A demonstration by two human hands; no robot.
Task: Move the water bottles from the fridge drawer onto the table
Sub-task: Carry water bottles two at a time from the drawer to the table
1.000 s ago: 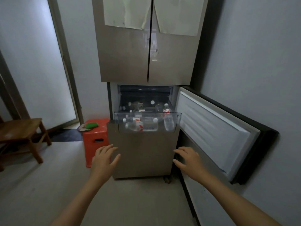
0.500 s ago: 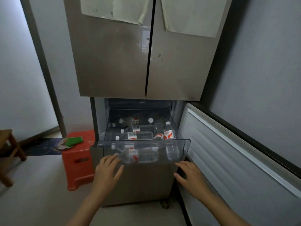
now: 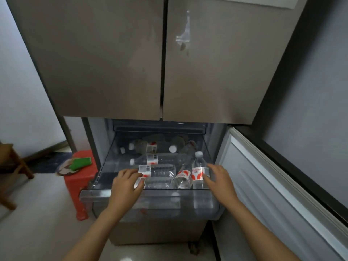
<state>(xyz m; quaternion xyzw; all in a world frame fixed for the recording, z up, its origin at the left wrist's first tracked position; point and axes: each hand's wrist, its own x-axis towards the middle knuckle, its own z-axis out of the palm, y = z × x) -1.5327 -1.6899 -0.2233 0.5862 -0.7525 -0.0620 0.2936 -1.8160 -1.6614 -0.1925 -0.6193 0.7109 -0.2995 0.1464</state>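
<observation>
The clear fridge drawer (image 3: 94,194) is pulled out and holds several water bottles with red-and-white labels. My left hand (image 3: 125,187) reaches over the drawer's front edge. Its fingers and thumb curl round the neck end of a lying bottle (image 3: 160,173) at the front. An upright bottle (image 3: 199,171) stands at the front right corner, with a tilted bottle (image 3: 183,178) leaning beside it. My right hand (image 3: 219,178) is spread just right of the upright bottle, fingertips at its side. More bottles (image 3: 150,160) lie further back.
The lower fridge door (image 3: 273,185) hangs open on the right, close to my right arm. The two upper doors (image 3: 162,63) are closed above the drawer. A red stool (image 3: 79,181) carrying a green item (image 3: 81,162) stands left of the fridge. A wooden chair (image 3: 13,166) is at the far left.
I have stepped closer to the fridge. Both hands rose from in front of the drawer into it, the left onto the lying bottle, the right beside the upright one.
</observation>
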